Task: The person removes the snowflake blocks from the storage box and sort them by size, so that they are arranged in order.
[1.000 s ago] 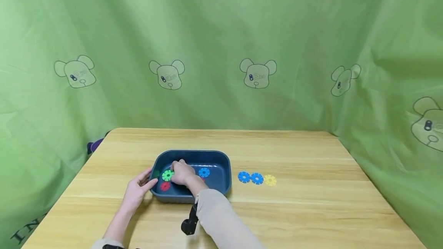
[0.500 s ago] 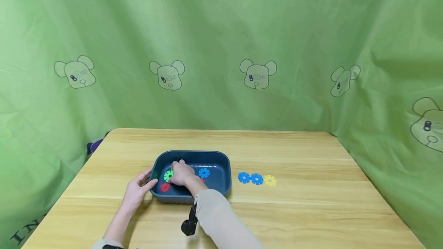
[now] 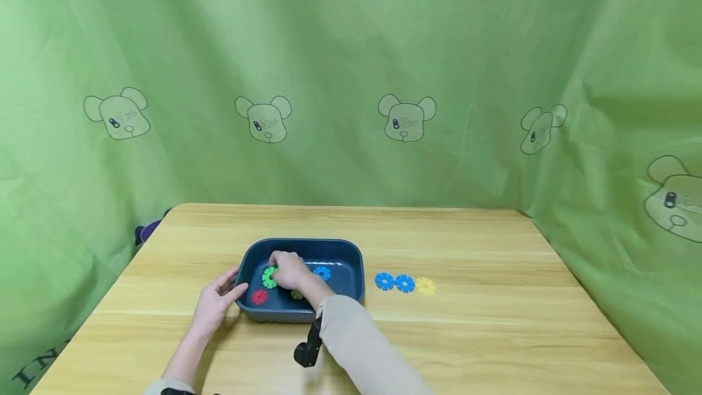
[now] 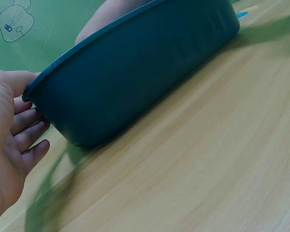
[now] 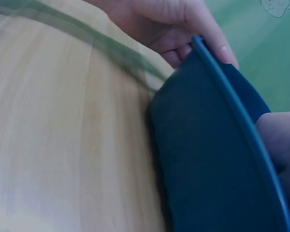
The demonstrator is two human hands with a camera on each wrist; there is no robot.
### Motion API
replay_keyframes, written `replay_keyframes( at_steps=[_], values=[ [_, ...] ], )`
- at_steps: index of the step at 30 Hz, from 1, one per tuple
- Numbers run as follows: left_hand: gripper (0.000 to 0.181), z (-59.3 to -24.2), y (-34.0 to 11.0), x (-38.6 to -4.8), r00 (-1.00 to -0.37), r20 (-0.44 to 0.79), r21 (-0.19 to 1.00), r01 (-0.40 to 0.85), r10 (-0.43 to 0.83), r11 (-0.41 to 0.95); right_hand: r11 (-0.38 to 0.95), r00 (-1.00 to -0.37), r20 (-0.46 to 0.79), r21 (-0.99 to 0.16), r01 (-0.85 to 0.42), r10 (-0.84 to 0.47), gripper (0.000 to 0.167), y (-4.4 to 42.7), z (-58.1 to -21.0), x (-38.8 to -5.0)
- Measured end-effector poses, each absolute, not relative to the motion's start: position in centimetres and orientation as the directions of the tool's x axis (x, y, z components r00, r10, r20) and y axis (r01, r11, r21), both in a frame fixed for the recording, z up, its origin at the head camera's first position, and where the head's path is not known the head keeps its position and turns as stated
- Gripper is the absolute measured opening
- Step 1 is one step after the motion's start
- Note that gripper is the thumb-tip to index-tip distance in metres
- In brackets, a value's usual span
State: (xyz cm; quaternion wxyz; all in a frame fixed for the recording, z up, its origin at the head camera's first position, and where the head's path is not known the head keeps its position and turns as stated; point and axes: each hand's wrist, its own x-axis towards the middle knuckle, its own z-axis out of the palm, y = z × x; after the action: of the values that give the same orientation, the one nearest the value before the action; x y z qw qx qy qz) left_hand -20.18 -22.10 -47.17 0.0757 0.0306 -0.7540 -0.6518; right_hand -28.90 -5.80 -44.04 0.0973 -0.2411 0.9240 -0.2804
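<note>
A dark blue basin (image 3: 307, 316) stands on the table with several notched plastic building discs in it. My left hand (image 3: 214, 306) grips the basin's left end, thumb over the rim and fingers along the outside wall. Inside the basin, my right hand (image 3: 289, 270) pinches the edge of a green building disc (image 3: 269, 277); its fingertips are partly hidden. Close by lie a red disc (image 3: 259, 297), a yellowish disc (image 3: 297, 294) partly behind the hand, and a blue disc (image 3: 322, 273). Both wrist views show the basin's outer wall but no disc in the hand.
On the table right of the basin, two blue discs (image 3: 395, 282) and a yellow disc (image 3: 425, 286) lie in a row, edge to edge. Green curtains (image 3: 340, 157) with bear-head prints surround the wooden table (image 3: 482, 309).
My right hand has shifted slightly, and the green disc has moved a little to the right with it. The yellowish disc has come into view under the wrist. My left hand stays on the rim.
</note>
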Motion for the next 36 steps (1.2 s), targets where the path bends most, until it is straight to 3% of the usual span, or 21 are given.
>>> replay_keyframes(
  at_steps=[9,19,36],
  values=[
    [0.051,-47.4,-22.2,-20.2,-0.984,0.068,0.986,0.040,-0.165,0.165,0.610,-0.852,-0.035,-0.714,-0.344,-0.523,0.015,-3.4,-42.6,-28.9],
    [0.052,-47.3,-22.4,-19.8,-0.982,0.051,0.981,0.015,-0.181,0.193,0.460,-0.870,-0.055,-0.864,-0.204,-0.490,0.017,0.1,-41.3,-29.5],
    [0.053,-47.0,-22.2,-19.7,-0.983,0.027,0.972,-0.017,-0.181,0.234,0.359,-0.912,-0.036,-0.925,-0.125,-0.409,0.024,7.9,-39.7,-29.8]
  ],
)
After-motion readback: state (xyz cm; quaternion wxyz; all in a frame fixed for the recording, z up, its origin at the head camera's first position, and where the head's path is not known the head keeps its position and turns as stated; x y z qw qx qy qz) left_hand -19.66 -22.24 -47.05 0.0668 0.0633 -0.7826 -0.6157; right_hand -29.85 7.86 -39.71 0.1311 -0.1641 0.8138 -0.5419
